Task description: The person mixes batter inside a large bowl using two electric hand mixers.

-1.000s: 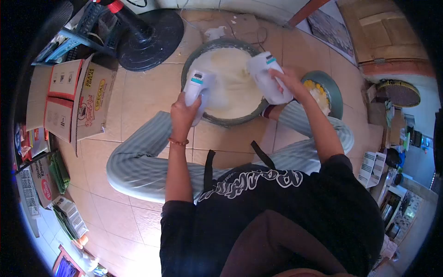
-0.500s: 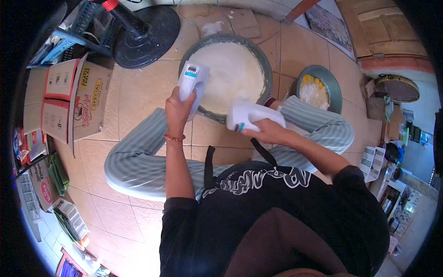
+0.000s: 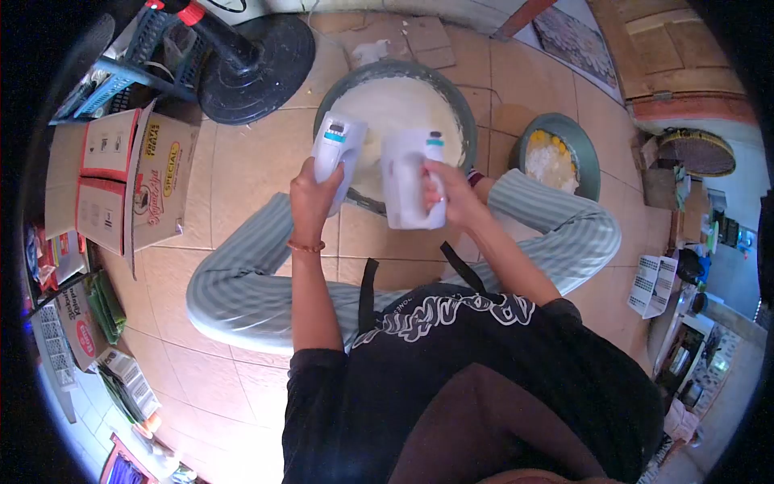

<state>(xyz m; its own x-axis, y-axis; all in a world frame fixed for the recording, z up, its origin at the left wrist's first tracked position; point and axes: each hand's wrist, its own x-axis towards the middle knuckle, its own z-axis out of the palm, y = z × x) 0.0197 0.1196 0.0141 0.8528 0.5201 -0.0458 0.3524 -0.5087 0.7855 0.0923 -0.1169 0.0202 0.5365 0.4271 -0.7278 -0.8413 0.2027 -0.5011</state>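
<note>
My left hand point(image 3: 314, 196) is closed round the handle of a white hand mixer point(image 3: 337, 145) at the near left rim of a big basin. A second white hand mixer point(image 3: 405, 181) is in my right hand point(image 3: 453, 192), fingers wrapped round its handle, over the basin's near right side. Pale creamy batter point(image 3: 395, 101) fills much of the dark green basin point(image 3: 466, 105). The beaters of both mixers are hidden from view. To the right stands a smaller green bowl point(image 3: 588, 165) holding yellow lumps and white powder point(image 3: 550, 160).
My striped legs point(image 3: 242, 274) are bent on either side of the basin on the tiled floor point(image 3: 189, 359). An open cardboard box point(image 3: 165, 181) stands left. Behind it are a black round stand base point(image 3: 270, 68) and blue crates point(image 3: 133, 68). A flattened cardboard piece point(image 3: 427, 40) lies beyond the basin.
My right hand has swung its mixer up and leftward, turning it from lying sideways to pointing away from me, closer to the other mixer. My left hand has barely moved.
</note>
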